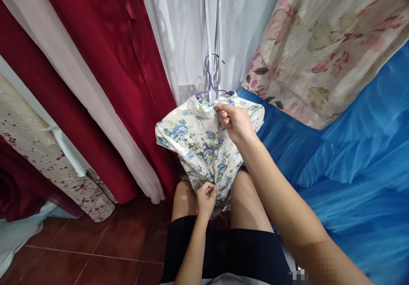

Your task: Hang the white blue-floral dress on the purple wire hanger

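A white blouse with blue flowers (194,142) hangs in front of my knees on a purple hanger (209,78). My right hand (234,121) pinches the front of the blouse just below the collar, near its centre line. Lower down, my left hand (206,197) grips the same centre line of the blouse between thumb and fingers. The front is drawn taut between the two hands. Part of the blouse's right side is hidden behind my right hand and forearm.
Dark red cloth (128,84) and a pale pink length hang at the left. White fabric (182,33) hangs behind the hanger. On the right are a floral cloth (306,50) and blue pleated fabric (351,170). Red-brown tiles (118,238) cover the floor.
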`<state>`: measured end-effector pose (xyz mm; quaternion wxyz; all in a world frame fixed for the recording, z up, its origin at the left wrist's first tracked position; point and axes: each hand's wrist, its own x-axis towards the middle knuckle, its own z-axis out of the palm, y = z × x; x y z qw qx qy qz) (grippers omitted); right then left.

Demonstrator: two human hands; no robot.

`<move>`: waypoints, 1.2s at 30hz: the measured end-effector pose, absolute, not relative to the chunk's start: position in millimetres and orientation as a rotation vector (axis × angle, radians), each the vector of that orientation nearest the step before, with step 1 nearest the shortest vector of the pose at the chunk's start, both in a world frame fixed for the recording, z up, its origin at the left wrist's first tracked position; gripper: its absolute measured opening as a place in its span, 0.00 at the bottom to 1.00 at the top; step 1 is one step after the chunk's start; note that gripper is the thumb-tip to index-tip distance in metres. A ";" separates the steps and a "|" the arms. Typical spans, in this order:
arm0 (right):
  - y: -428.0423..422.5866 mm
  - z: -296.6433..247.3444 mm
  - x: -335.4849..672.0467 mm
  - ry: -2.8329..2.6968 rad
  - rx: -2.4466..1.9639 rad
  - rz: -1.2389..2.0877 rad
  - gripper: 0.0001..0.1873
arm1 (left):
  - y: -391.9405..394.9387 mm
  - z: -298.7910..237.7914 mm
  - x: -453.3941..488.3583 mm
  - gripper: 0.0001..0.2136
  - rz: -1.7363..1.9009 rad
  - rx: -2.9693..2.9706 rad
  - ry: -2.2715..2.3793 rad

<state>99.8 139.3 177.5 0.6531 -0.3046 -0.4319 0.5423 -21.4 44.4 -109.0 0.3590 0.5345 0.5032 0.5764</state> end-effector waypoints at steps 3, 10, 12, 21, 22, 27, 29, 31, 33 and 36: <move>130.9 176.2 95.8 -0.988 -0.647 1.228 0.11 | 48.5 -105.8 -26.9 0.13 1.497 1.370 1.331; 107.5 165.4 105.1 -1.193 -0.730 1.119 0.13 | 86.7 61.2 -46.5 0.15 1.969 1.745 1.121; 105.6 170.3 108.2 -1.248 -0.711 1.122 0.14 | 102.4 119.1 -46.5 0.18 1.947 2.007 1.017; 137.3 142.2 105.2 -1.328 -0.850 1.032 0.21 | 113.4 221.3 -45.4 0.12 1.939 2.478 1.044; 137.2 139.3 104.9 -1.323 -0.850 1.021 0.21 | 112.0 225.6 -49.7 0.11 1.929 2.471 1.048; 126.5 153.0 111.2 -1.347 -0.717 0.965 0.18 | 117.4 217.6 -60.5 0.07 1.354 2.673 1.069; 128.3 159.0 110.5 -1.379 -0.725 0.936 0.16 | 120.2 206.6 -54.6 0.06 1.354 2.677 1.094; 133.8 156.7 106.3 -1.403 -0.797 0.891 0.15 | 122.2 201.2 -48.9 0.07 1.549 2.588 1.108; 138.4 146.7 102.0 -1.433 -0.903 0.866 0.14 | 126.6 204.1 -52.4 0.07 1.812 2.403 1.104; 135.3 128.0 102.9 -1.490 -0.983 0.938 0.13 | 145.2 213.4 -87.1 0.07 2.158 1.988 1.114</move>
